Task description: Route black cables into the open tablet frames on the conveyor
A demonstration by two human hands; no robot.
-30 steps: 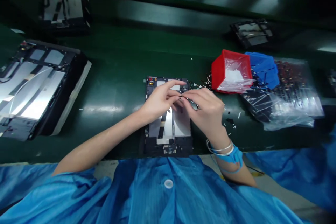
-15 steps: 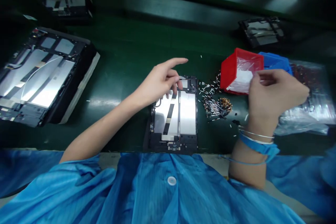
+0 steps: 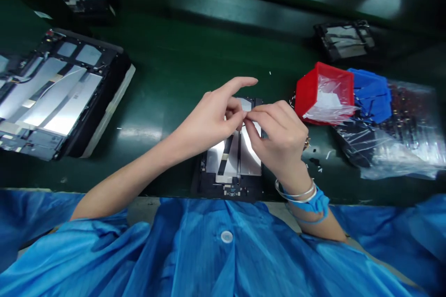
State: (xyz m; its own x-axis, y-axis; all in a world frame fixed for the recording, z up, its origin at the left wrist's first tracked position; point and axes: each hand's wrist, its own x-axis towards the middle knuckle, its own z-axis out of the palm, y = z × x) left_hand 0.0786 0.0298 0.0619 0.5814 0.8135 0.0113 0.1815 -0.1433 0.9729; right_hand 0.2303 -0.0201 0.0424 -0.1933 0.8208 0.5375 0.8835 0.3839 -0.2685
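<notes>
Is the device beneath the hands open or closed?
Open: the device shows bare silver panels and a dark strip, with no cover over them.

Dim scene, upper corners darkest. White glare on table point(image 3: 139, 133), plastic bag point(image 3: 400, 151), device point(image 3: 249, 163) below hands point(image 3: 214, 118). Hands fairly sharp; far background murky; edges stretched, wide-angle.

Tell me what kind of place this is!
Probably an electronics workshop: an opened gadget lies beneath the left hand and right hand, a similar gadget sits at left, and a red bin stands on the bench.
</notes>
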